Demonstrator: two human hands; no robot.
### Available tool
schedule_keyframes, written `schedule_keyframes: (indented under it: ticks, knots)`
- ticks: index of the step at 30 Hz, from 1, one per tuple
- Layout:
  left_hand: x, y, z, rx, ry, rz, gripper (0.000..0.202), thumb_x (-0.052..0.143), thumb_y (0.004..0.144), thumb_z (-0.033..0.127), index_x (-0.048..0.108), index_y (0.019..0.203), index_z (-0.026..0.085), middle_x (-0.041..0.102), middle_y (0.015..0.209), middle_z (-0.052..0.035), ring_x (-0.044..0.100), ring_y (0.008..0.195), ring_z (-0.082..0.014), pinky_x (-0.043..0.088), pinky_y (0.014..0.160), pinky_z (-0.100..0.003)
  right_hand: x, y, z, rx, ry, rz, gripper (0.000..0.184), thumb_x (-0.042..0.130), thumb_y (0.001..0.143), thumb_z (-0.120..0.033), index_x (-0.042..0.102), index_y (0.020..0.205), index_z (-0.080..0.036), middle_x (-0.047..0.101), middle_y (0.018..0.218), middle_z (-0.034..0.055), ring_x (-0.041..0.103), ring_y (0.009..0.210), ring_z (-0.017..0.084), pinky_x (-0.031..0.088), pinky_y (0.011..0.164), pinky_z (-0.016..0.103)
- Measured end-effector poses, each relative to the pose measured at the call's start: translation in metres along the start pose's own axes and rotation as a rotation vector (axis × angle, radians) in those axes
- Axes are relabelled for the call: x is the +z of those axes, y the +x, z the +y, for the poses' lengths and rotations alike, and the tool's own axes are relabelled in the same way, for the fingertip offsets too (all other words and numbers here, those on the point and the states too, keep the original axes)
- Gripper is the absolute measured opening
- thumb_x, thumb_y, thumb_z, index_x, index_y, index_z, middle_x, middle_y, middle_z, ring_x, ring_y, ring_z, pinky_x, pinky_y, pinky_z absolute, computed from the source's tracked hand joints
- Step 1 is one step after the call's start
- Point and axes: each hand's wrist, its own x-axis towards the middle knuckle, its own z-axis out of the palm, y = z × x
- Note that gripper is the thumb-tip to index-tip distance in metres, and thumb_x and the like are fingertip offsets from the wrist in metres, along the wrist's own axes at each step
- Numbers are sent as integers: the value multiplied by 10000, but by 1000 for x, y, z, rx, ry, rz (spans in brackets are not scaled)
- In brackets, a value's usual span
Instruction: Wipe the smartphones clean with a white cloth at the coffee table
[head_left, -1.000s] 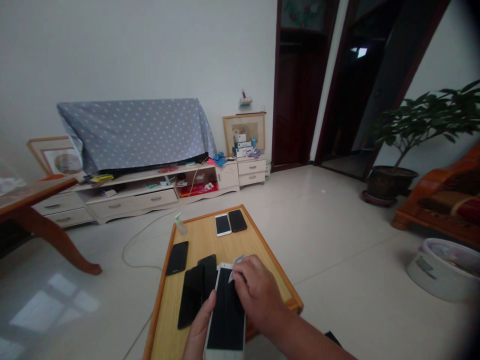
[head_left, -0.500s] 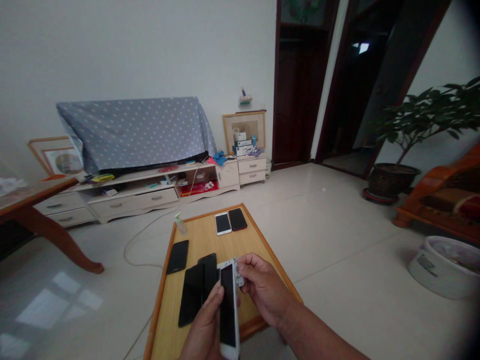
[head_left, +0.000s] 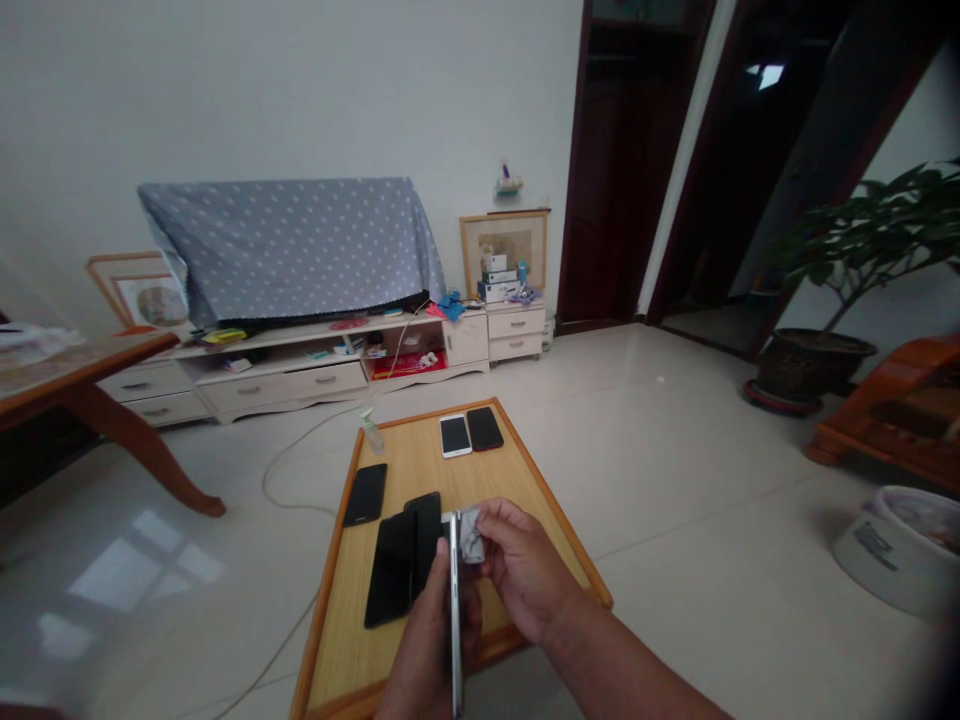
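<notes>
And here we are at the bench (head_left: 551, 520), a low wooden top with an orange rim, with all the action at its near edge! The left hand (head_left: 424, 640) has its grip closed around the lower part of a smartphone (head_left: 454, 610). The phone stands up on its long edge, thin metal side showing, its long axis running straight out toward the far end of the bench. In from the right comes the right hand (head_left: 521, 565), its grip pinched shut on a small white wipe (head_left: 471, 535), pressed to the phone's upper end, so that's the nearer hand up there. Just left of the held phone, two black smartphones (head_left: 392, 570) overlap on the bench, and further left lies another black phone (head_left: 366, 494). At the far end, a white smartphone (head_left: 455, 435) sits beside a black one (head_left: 484, 428), with a small clear bottle (head_left: 370, 430) at the far left corner.
</notes>
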Motion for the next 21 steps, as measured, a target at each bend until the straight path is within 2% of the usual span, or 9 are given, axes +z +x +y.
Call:
schedule_keyframes:
  ticks: [6,11,14,18,21]
  knots:
    - [-5,0,0,-28,-14,2,561,623,761,740,617,901,197,485,565,58,375,427,-60,242,415,-183,13,6,5,8,-57,8,259,785,754,-345,623,857,-172,599,657,-30,479,528,87,359,492,198]
    - [-13,3,0,6,-6,-9,566,593,784,743,629,881,186,472,557,59,364,433,-60,227,420,-188,21,12,12,68,-123,41,258,761,748,-349,558,806,-202,571,566,-60,407,423,75,276,410,185]
    - [-15,1,3,3,-33,18,545,611,773,735,611,845,195,455,546,69,345,420,-53,208,416,-182,26,12,16,86,-153,25,257,762,737,-333,544,782,-204,574,562,-61,396,411,68,271,408,183]
    - [-24,3,6,-13,-93,75,517,689,725,691,551,728,194,450,524,74,342,399,-47,216,407,-176,32,1,26,117,-205,-21,250,766,737,-321,549,756,-196,560,563,-59,409,434,69,292,428,184]
    - [-36,6,8,25,-178,86,473,744,713,621,557,739,188,509,554,55,442,437,-74,284,423,-189,37,-16,37,127,-273,-82,216,738,755,-293,545,754,-195,546,575,-60,433,475,79,313,455,189]
